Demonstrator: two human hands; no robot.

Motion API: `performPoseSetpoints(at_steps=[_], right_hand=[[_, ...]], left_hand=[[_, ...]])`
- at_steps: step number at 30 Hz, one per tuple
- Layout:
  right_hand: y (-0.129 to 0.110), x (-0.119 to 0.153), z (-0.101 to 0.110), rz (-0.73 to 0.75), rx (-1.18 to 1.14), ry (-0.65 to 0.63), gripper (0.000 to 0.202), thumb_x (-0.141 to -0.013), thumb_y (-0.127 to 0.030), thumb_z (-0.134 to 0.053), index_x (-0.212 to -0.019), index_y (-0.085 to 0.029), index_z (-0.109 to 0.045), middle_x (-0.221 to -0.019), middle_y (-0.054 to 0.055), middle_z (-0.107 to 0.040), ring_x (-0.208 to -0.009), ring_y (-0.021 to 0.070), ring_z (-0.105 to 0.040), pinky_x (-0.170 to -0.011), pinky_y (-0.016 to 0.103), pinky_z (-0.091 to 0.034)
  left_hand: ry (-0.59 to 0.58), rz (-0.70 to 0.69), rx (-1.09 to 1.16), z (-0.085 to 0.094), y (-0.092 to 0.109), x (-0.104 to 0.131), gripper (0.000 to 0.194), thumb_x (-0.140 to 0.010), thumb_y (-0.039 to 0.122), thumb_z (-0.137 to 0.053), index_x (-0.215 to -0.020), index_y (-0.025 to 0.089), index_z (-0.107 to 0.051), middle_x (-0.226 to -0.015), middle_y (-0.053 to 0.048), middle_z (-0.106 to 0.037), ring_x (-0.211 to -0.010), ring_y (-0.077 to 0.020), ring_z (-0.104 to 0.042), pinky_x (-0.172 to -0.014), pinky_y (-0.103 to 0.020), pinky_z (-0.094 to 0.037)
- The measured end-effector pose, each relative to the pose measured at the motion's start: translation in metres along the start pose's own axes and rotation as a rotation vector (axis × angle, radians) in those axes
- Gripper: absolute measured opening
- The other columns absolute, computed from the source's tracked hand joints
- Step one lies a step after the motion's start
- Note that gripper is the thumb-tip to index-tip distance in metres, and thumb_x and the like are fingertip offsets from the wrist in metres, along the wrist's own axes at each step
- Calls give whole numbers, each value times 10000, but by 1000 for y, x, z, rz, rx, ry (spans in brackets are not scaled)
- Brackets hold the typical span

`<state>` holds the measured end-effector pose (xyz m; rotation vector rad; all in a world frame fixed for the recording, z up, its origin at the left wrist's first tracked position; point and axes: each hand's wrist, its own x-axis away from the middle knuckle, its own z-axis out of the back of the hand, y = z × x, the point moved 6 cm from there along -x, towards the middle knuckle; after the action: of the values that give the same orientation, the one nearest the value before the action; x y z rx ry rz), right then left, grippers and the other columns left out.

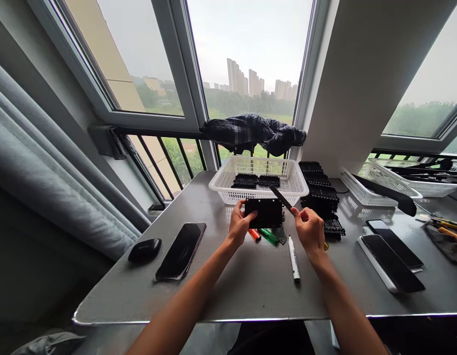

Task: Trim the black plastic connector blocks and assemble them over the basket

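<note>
A flat black rectangular part (264,213) is held up over the table by my left hand (240,223), whose thumb lies across its left end. My right hand (308,229) is closed round the handle of a dark, thin-bladed tool (282,198). The blade points up and to the left, over the part's upper right corner; whether they touch I cannot tell. Beyond my hands is a white basket (221,183) with black parts (245,180) inside. A red lighter (254,234), a green lighter (268,236) and a white marker (294,259) lie below the held part.
Black parts (319,190) are stacked right of the basket. On the table (250,296) a phone (181,250) and a black mouse (144,250) lie left, more phones (393,263) right. White baskets (367,190) and loose tools (444,223) stand or lie farther right.
</note>
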<state>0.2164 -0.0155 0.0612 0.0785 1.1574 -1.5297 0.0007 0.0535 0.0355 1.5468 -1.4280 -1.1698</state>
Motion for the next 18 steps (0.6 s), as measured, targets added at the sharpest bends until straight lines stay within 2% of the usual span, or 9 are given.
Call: performPoseSetpoints(at_steps=[5,7,11,13,18], right_hand=[[-17,6,-9,117,-26,-83,502,-918,-594,-461,-599,-209,-415,-595,-20,-481,-546,131,-419,-580,262,-298],[-16,6,-11,99,-8,-106,507,-915,-599,-459,-591,-211,-408,-587,-19,-482,-539,131,-411,-570,265,-290],[-2,0,-4,5,35,-55,513,-902,-609,-473,-583,-217,-391,-575,-19,-478,-519,130,-392,-557,271,-278],[-2,0,-4,10,29,-56,513,-905,-607,-469,-582,-216,-393,-575,-19,-479,-517,129,-397,-557,270,-280],[-22,11,-23,136,-38,-191,498,-921,-601,-442,-610,-213,-431,-588,-13,-504,-542,136,-437,-572,266,-296]], left_hand=[[-20,21,-34,-2,-2,2,452,-585,278,-767,-944,198,-503,-669,45,-646,-537,-125,-594,-536,-235,-504],[-18,20,-36,-2,-1,2,459,-585,289,-768,-948,200,-501,-668,46,-645,-537,-130,-596,-532,-240,-505],[-21,10,-40,-1,0,1,452,-588,280,-767,-933,199,-487,-688,29,-659,-559,-145,-614,-550,-259,-518],[-25,13,-57,-2,-1,1,443,-590,272,-762,-929,199,-486,-680,29,-657,-554,-144,-613,-545,-251,-509],[-50,18,-87,-5,-1,4,410,-602,271,-747,-909,199,-484,-619,50,-621,-513,-130,-589,-511,-223,-482]])
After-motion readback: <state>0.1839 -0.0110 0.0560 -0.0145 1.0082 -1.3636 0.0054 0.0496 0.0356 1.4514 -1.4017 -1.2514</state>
